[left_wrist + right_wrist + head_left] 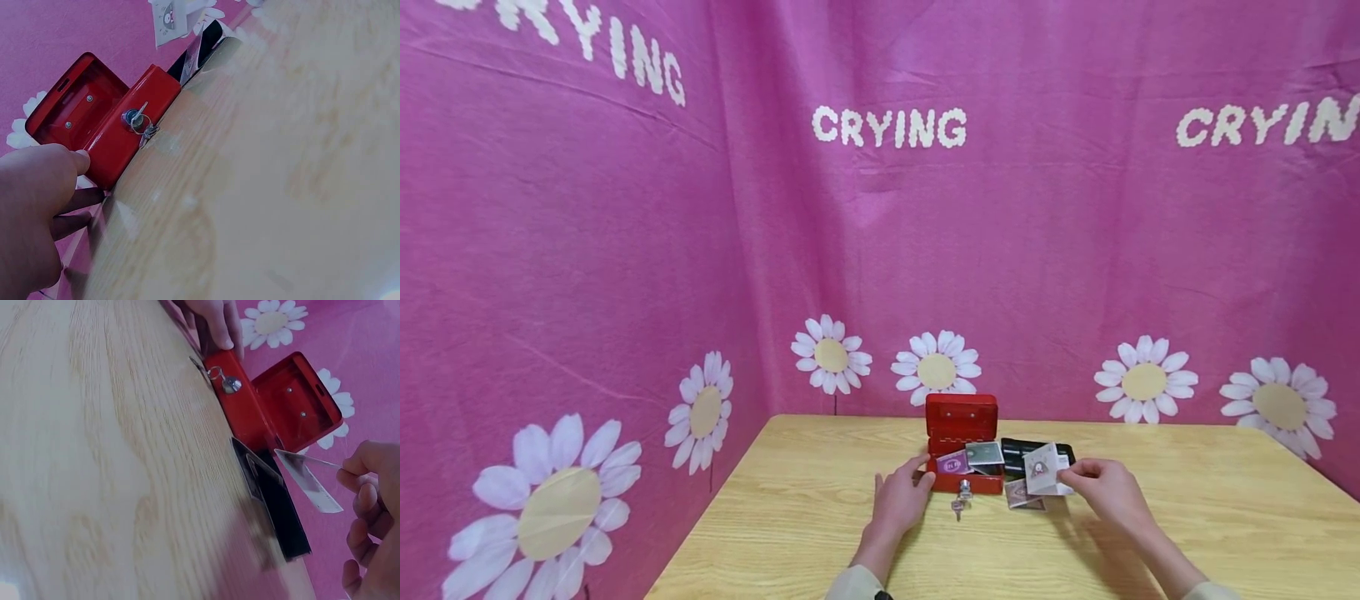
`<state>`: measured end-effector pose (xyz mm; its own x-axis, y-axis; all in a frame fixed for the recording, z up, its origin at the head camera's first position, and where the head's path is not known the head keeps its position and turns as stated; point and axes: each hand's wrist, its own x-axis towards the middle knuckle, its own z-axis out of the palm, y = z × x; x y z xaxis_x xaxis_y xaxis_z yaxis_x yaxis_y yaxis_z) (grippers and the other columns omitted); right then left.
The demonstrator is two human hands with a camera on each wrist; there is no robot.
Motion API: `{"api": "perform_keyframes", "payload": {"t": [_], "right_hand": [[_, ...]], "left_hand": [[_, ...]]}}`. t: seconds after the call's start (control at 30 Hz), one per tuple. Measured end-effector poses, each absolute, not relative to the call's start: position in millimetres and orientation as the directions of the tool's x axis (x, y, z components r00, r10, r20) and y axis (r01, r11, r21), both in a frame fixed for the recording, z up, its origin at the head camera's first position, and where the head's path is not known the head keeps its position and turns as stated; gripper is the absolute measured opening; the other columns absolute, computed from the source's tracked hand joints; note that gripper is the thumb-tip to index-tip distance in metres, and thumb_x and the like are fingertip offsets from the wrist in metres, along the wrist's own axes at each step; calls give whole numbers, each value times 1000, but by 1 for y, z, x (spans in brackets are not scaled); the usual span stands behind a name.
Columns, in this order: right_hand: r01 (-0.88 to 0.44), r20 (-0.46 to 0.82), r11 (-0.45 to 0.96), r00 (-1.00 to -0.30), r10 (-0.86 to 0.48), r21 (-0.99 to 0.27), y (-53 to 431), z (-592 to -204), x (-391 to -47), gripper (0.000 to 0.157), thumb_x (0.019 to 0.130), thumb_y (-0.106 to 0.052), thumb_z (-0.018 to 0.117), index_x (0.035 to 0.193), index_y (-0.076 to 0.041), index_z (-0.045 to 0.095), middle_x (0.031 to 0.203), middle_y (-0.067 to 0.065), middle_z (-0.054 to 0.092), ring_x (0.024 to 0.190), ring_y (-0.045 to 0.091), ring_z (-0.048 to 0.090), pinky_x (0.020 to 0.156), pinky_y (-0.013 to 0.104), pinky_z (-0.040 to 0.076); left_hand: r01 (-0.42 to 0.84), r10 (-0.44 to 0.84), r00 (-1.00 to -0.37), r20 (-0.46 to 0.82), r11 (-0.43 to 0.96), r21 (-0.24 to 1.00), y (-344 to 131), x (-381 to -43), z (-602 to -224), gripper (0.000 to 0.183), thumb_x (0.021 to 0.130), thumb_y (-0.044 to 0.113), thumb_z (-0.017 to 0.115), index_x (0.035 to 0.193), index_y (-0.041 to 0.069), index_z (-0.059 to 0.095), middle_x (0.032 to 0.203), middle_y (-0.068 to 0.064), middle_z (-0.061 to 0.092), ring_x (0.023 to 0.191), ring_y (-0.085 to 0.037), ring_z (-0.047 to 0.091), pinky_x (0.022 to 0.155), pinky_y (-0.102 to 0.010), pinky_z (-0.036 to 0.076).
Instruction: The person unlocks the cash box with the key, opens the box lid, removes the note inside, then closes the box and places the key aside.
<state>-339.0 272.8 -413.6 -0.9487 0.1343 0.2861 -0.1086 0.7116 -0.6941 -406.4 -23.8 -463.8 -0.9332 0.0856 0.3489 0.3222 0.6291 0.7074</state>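
Observation:
A red metal cash box (982, 483) stands with its lid (961, 417) raised. My left hand (901, 496) grips its left end, thumb at the front rim and the other fingers lower down the side. Inside, a purple card (953, 463) and a green card (984, 452) stick up. Off to the right, my right hand (1108, 492) pinches a white printed card (1040, 471) by its edge between thumb and fingertips. A pale second piece (315, 490) hangs with it, spread apart below. The held card is over a black tray (284, 515) beside the box.
Keys (957, 507) on a ring hang from the lock (132, 119) at the box's front. More printed cards (1022, 493) lean against the black tray's front. The wooden table (790, 500) runs back to a pink curtain (1037, 250) with daisies, which also closes off the left side.

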Motion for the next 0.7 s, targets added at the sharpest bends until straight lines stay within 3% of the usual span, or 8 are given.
{"api": "perform_keyframes", "payload": {"t": [0.53,0.7], "right_hand": [[-45,227,707,-960,165,-706,294,-426,-335,20,88,-26,64,82,-7,69,68,-3,56,63,10,46,58,26,36],[-28,206,695,-963,174,-719,297,-428,-335,22,90,-27,64,85,-6,69,70,-1,59,62,10,47,57,26,37]], "left_hand": [[318,86,-935,345,637,703,-23,-405,-463,38,99,24,58,136,14,61,111,-7,75,118,-32,65,115,-73,11],[313,84,-937,339,634,707,-23,-403,-462,38,99,25,58,136,14,61,112,-7,75,118,-32,65,115,-74,11]]}}
